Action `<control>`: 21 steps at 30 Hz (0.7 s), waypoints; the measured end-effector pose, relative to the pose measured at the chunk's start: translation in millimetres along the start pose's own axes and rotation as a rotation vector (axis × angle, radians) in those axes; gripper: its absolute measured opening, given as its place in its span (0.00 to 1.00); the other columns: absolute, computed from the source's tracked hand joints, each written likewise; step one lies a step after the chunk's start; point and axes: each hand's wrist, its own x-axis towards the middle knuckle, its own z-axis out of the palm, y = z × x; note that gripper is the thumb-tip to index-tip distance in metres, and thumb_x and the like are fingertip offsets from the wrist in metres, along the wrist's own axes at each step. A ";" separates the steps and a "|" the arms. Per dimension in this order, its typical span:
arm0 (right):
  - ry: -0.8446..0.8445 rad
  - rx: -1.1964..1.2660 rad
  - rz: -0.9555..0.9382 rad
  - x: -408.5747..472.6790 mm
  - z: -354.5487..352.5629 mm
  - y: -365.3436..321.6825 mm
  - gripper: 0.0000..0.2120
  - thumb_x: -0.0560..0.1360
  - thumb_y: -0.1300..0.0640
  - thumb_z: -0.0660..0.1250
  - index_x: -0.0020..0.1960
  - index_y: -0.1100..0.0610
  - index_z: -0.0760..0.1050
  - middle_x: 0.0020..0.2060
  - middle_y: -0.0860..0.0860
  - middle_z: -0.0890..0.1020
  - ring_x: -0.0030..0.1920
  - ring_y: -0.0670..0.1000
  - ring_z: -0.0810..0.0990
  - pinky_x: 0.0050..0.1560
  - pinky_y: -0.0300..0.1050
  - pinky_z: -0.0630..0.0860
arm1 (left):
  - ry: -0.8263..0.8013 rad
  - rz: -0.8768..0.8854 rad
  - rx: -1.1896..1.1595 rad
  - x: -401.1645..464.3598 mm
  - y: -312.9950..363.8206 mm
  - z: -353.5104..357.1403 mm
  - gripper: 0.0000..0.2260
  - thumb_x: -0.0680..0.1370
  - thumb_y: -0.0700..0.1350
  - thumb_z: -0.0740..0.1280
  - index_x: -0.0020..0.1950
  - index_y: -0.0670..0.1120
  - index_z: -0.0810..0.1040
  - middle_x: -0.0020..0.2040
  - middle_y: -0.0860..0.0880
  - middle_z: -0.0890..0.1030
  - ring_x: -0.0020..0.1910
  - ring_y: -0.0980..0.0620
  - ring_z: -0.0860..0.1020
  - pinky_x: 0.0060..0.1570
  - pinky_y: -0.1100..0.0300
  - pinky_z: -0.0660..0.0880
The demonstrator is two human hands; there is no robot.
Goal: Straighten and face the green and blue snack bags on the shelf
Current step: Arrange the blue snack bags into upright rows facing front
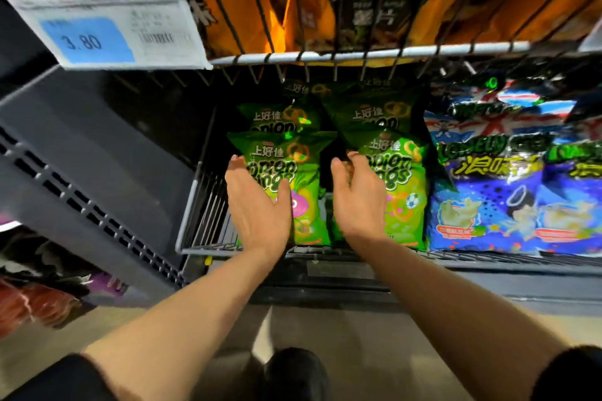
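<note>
At the shelf [325, 255] front left corner, two green bags [395, 192] are flanked by open hands — left hand [257, 202], right hand [356, 202] — nothing gripped. Light, crinkly, slippery bags are best steadied by their side edges.

Dim aisle, beige floor [374, 352], grey perforated shelf panel [97, 172].

A grey wire shelf [208, 205] carries upright snack bags. Green onion-ring bags [309, 192] stand in two front-to-back rows at its left. Blue glossy bags [488, 205] stand just beside them at right.
</note>
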 end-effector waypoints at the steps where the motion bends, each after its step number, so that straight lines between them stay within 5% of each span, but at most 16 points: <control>1: 0.032 -0.055 -0.058 -0.1 -16.1 5.3 0.18 0.80 0.50 0.58 0.65 0.59 0.71 0.57 0.56 0.80 0.59 0.57 0.76 0.55 0.46 0.69 | -0.025 0.104 0.047 -5.7 7.3 3.0 0.31 0.75 0.44 0.70 0.73 0.38 0.61 0.69 0.41 0.68 0.70 0.44 0.66 0.70 0.54 0.62; 3: 0.102 -0.157 -0.155 1.7 -50.1 20.9 0.17 0.78 0.53 0.61 0.64 0.60 0.72 0.58 0.57 0.79 0.60 0.58 0.75 0.58 0.48 0.68 | -0.146 0.289 0.130 -16.4 26.9 13.3 0.29 0.74 0.44 0.70 0.71 0.39 0.64 0.69 0.40 0.68 0.70 0.42 0.65 0.70 0.48 0.64; 6: 0.236 -0.314 -0.217 7.9 -104.3 55.2 0.22 0.71 0.58 0.70 0.63 0.63 0.71 0.58 0.61 0.76 0.59 0.62 0.73 0.60 0.53 0.68 | -0.442 0.563 0.234 -31.8 64.9 37.8 0.31 0.74 0.47 0.70 0.74 0.42 0.63 0.74 0.42 0.62 0.74 0.44 0.60 0.74 0.53 0.58; 9: 0.299 -0.459 -0.015 23.1 -152.8 95.7 0.37 0.68 0.51 0.74 0.71 0.60 0.63 0.66 0.65 0.68 0.67 0.66 0.66 0.64 0.59 0.67 | -0.693 0.772 0.491 -45.0 97.7 70.1 0.36 0.74 0.52 0.69 0.77 0.46 0.57 0.78 0.42 0.55 0.77 0.43 0.53 0.75 0.49 0.52; 12: 0.176 -0.371 0.240 39.3 -177.6 131.4 0.49 0.67 0.37 0.71 0.77 0.53 0.49 0.72 0.68 0.58 0.73 0.65 0.58 0.71 0.57 0.60 | -0.722 0.674 0.730 -53.8 113.0 101.0 0.44 0.72 0.60 0.69 0.79 0.56 0.44 0.79 0.46 0.43 0.78 0.42 0.42 0.72 0.37 0.49; 14: 0.096 -0.357 0.239 45.6 -177.0 144.7 0.49 0.69 0.33 0.65 0.78 0.51 0.44 0.72 0.69 0.57 0.73 0.65 0.56 0.72 0.58 0.58 | -0.736 0.584 0.793 -57.3 114.0 116.5 0.47 0.71 0.64 0.69 0.78 0.59 0.39 0.78 0.47 0.35 0.76 0.40 0.34 0.69 0.30 0.49; 21: 0.064 -0.294 0.171 43.7 -163.6 142.5 0.32 0.79 0.44 0.56 0.77 0.52 0.45 0.65 0.61 0.70 0.64 0.63 0.68 0.58 0.59 0.70 | -0.576 0.459 0.699 -67.7 113.9 132.7 0.42 0.75 0.67 0.58 0.79 0.50 0.39 0.79 0.49 0.38 0.77 0.40 0.38 0.69 0.28 0.49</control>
